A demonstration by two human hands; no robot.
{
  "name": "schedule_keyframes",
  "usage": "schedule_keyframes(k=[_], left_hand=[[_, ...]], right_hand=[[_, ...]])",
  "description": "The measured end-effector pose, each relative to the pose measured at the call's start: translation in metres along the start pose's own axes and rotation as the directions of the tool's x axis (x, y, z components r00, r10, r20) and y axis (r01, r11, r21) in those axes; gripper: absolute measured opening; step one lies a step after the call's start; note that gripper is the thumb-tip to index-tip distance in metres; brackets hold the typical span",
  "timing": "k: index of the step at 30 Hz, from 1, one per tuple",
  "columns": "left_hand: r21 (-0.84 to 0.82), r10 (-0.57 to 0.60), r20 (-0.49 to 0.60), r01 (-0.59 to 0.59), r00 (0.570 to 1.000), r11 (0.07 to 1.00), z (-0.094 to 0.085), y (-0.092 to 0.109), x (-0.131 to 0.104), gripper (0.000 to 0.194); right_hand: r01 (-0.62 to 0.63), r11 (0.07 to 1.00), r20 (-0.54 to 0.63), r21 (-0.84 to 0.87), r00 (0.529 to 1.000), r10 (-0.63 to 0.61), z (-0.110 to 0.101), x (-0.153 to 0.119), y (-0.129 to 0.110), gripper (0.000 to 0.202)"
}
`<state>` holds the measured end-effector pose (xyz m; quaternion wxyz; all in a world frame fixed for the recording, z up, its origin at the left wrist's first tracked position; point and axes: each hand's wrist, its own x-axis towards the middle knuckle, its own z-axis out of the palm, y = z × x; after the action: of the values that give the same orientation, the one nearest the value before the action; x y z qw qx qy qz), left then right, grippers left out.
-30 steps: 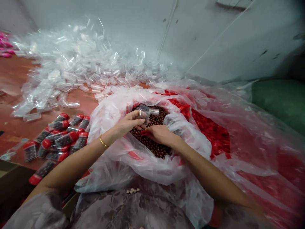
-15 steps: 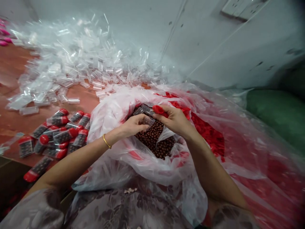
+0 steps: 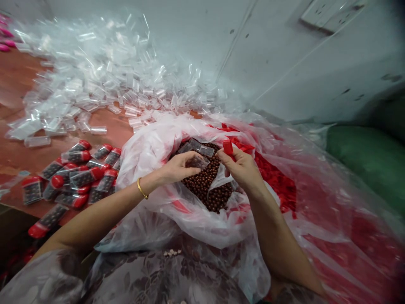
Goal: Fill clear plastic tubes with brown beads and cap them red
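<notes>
An open plastic bag holds many small brown balls. Over its left part, my left hand is closed on a clear plastic tube. More clear tubes lie on the balls just beyond that hand. To the right, my right hand pinches a red cap between its fingers, apart from the tube. Red caps fill another plastic bag on the right.
A large heap of clear tubes covers the back of the reddish table. Ball-filled tubes with red ends lie at the left. A green object stands right; a socket panel is on the wall.
My right hand has moved slightly right and down, away from my left hand, and the red cap is now more upright. My left hand keeps its tube in nearly the same place.
</notes>
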<state>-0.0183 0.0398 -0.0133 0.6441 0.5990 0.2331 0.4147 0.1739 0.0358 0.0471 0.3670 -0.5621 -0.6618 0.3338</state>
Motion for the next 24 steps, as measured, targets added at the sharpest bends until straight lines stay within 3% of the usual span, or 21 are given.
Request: schedule_keyframes(k=[4, 9, 11, 15, 19, 24], left_hand=[[0.064, 0.003, -0.005, -0.002, 1.0, 0.998, 0.0, 0.001, -0.003, 0.028], [0.088, 0.003, -0.011, -0.002, 1.0, 0.996, 0.0, 0.0, -0.005, 0.027], [0.131, -0.001, -0.021, 0.004, 1.0, 0.991, 0.001, 0.001, -0.006, 0.028], [0.264, 0.007, -0.022, -0.001, 1.0, 0.965, 0.001, 0.002, -0.007, 0.026], [0.33, 0.016, -0.001, -0.015, 1.0, 0.944, 0.0, 0.002, -0.007, 0.027], [0.296, -0.014, -0.058, 0.03, 0.998, 0.955, 0.001, 0.003, -0.006, 0.027]], right_hand=[[-0.107, 0.975, 0.08, 0.196, 0.992, 0.093, 0.009, -0.006, 0.007, 0.049], [-0.095, 0.98, 0.184, 0.174, 0.981, 0.062, 0.013, -0.011, 0.014, 0.044], [0.0, 0.997, 0.183, 0.083, 0.983, -0.015, 0.012, -0.012, 0.018, 0.037], [0.228, 0.955, 0.067, -0.191, 0.973, -0.219, 0.012, -0.016, 0.025, 0.03], [0.313, 0.837, 0.039, -0.449, 0.943, -0.331, 0.018, -0.024, 0.023, 0.036], [0.331, 0.665, 0.063, -0.67, 0.918, -0.392, 0.03, -0.031, 0.02, 0.044]])
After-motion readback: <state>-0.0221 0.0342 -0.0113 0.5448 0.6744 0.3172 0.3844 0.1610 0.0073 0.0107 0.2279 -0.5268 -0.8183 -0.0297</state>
